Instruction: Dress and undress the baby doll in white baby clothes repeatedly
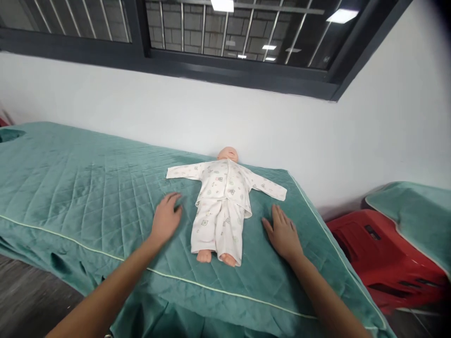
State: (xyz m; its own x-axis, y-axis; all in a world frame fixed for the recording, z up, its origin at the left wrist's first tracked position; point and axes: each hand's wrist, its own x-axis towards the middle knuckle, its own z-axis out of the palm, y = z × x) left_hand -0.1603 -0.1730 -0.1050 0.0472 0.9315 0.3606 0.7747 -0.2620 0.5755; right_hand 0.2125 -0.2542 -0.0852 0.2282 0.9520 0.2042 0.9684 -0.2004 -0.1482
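A baby doll (228, 153) lies on its back on the green quilted bed cover (88, 188), its head toward the wall and its bare feet toward me. It wears a white printed long-sleeved top (221, 180) and matching trousers (204, 227). Both sleeves stretch out sideways, with no doll hands showing at the cuffs. To the left of the doll, my left hand (167, 217) is over the cover with its fingers loosely apart. My right hand (283, 231) is on the right, below the sleeve's end, thumb spread from the fingers. Neither hand touches the doll or holds anything.
A white wall (158, 112) rises directly behind the bed, under a dark-framed window (239, 70) with metal bars. On the right, past the bed's edge, stands a red plastic chair or stool (373, 244) beside another green cover (419, 211). Dark floor (31, 291) shows at lower left.
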